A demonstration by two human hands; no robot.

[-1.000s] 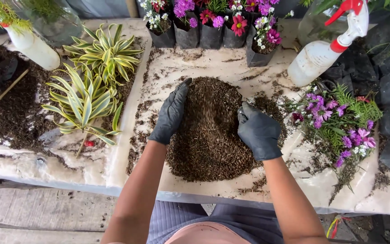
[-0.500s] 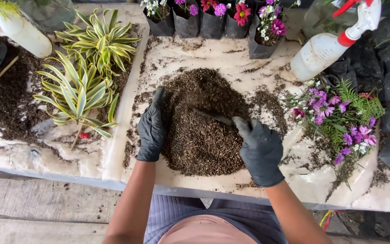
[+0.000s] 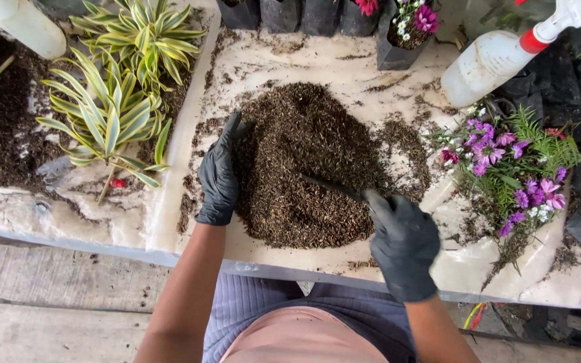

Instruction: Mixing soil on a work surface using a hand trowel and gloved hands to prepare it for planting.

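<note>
- Your left hand (image 3: 218, 176), in a black glove, lies flat and unclenched against the left edge of the potting-soil heap (image 3: 311, 165), grasping nothing.
- Your right hand (image 3: 403, 242), also gloved, is clenched around a thin dark tool (image 3: 331, 186) whose tip lies on the heap's right half.
- The heap sits mid-way across the pale work table (image 3: 169, 222), right in front of you.
- Two striped-leaf plants (image 3: 112, 114) lie to the left of the heap, beside loose dark soil.
- Purple flowering plants (image 3: 506, 161) lie to the right, below a white spray bottle (image 3: 499, 57).
- Black nursery pots (image 3: 304, 15) line the far edge.
</note>
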